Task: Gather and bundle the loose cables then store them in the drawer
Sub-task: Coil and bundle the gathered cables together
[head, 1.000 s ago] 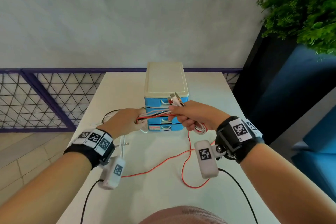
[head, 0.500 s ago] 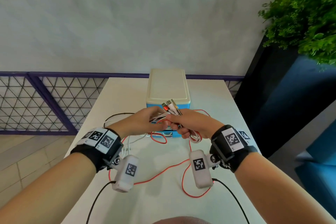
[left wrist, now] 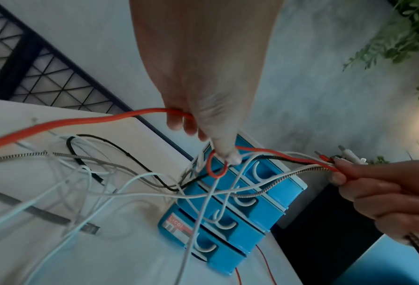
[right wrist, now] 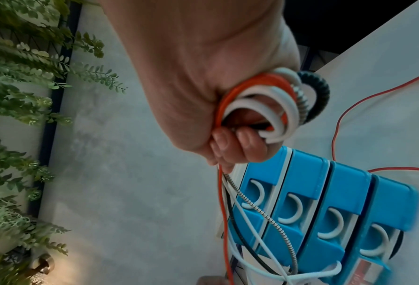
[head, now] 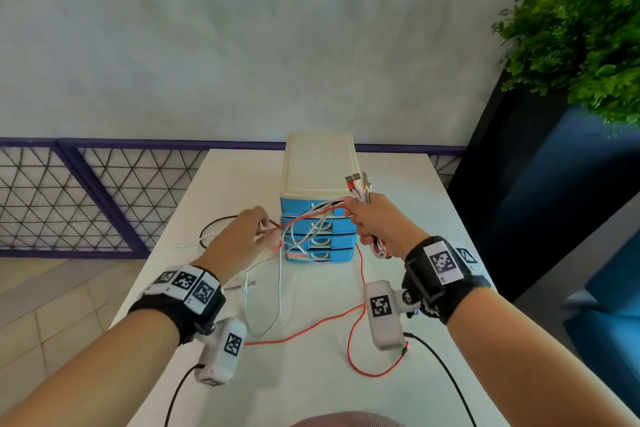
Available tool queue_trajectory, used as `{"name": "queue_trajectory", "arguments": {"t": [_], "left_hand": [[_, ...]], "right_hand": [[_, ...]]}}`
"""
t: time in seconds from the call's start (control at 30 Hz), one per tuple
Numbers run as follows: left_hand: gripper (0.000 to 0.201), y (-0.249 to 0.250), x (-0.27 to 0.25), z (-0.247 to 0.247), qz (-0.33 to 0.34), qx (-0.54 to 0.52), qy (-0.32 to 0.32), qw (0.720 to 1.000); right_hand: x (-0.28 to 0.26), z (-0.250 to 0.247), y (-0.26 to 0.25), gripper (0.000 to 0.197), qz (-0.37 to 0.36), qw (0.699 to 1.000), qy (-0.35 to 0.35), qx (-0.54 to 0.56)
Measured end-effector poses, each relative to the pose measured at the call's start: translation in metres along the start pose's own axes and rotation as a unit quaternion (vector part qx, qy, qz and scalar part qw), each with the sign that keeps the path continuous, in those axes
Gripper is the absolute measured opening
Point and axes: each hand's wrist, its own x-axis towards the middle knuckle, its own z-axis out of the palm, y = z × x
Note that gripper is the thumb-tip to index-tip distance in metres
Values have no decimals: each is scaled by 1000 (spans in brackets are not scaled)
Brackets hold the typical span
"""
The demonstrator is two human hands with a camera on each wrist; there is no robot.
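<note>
My right hand (head: 360, 218) grips a bundle of cables (head: 379, 248), orange, white, braided and black. Their plugs (head: 358, 184) stick up above the fist, and in the right wrist view the coiled loops (right wrist: 272, 100) bulge out of my right hand (right wrist: 228, 146). My left hand (head: 265, 227) pinches the orange cable (left wrist: 81, 121) left of the blue drawer unit (head: 318, 218). In the left wrist view a small orange loop (left wrist: 217, 167) hangs at the fingertips. Strands stretch between the hands across the drawer fronts. All drawers are closed.
Loose lengths lie on the white table (head: 311, 374): an orange cable (head: 363, 322) near me, white cables (head: 277, 288), and a black one (head: 214, 229) at the left. A mesh railing (head: 86, 191) runs behind the table, and a dark planter with greenery (head: 571, 45) stands to the right.
The hands were together at the bundle half a second ago. My left hand has drawn away to the left along the strands, while the right hand keeps the bundle, now slightly further right.
</note>
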Motion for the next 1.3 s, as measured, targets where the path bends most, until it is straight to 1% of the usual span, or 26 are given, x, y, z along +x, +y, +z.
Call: {"name": "queue_trajectory", "arguments": {"t": [0.07, 0.1, 0.2, 0.27, 0.33, 0.37, 0.43, 0.47, 0.5, 0.53, 0.57, 0.67, 0.7, 0.77, 0.83, 1.03, 1.17, 1.23, 1.3], "left_hand": [[28, -3, -2, -5, -12, 27, -13, 999], [33, -3, -4, -7, -8, 25, -32, 999], [39, -6, -7, -8, 17, -38, -88, 995], [40, -12, -7, -9, 9, -88, -132, 987], [38, -17, -8, -12, -5, -100, -165, 981], [38, -20, -8, -13, -14, -102, -165, 981], [39, -22, -10, -16, -26, -118, -131, 984], [33, -23, -10, -17, -32, -141, -110, 983], [22, -22, -11, -17, -38, -163, -99, 981], [11, -22, -10, -16, -41, -181, -94, 978], [7, -21, -9, -15, -40, -181, -91, 978], [15, -23, -4, -12, -21, -128, -70, 989], [17, -23, -3, -12, -17, -114, -65, 991], [19, -23, -2, -12, -13, -98, -60, 993], [21, -24, -2, -11, -12, -80, -61, 995], [25, -33, -4, -6, -54, -111, -85, 989], [23, -33, -7, -5, -66, -124, -113, 984], [19, -29, -8, -5, -50, -127, -111, 984], [14, -22, -10, -5, -14, -121, -102, 987]], "right_hand": [[1, -1, 1, 22, 11, 1000, 11, 0], [1, -2, 1, 21, 15, 1000, 17, 0], [3, -3, 3, 22, 24, 999, 34, 2], [4, -4, 5, 23, 34, 999, 41, 5], [4, -5, 5, 23, 43, 998, 46, 7], [3, -5, 5, 23, 46, 998, 47, 9], [1, -5, 3, 24, 57, 998, 32, 9], [1, -5, 3, 26, 65, 998, 23, 9], [0, -5, 3, 26, 70, 997, 20, 10], [0, -5, 3, 24, 73, 997, 25, 8], [0, -5, 3, 22, 75, 997, 29, 6], [-1, -5, 2, 25, 84, 996, 14, 14], [1, -4, 3, 26, 76, 997, 14, 7], [3, -5, 5, 23, 48, 998, 38, -2], [6, -8, 6, 23, 47, 996, 69, 12], [12, -11, 6, 25, 42, 995, 83, 31], [13, -7, 6, 24, 43, 996, 65, 44], [12, -4, 6, 22, 47, 996, 58, 49], [12, -3, 5, 21, 54, 995, 57, 55]]}}
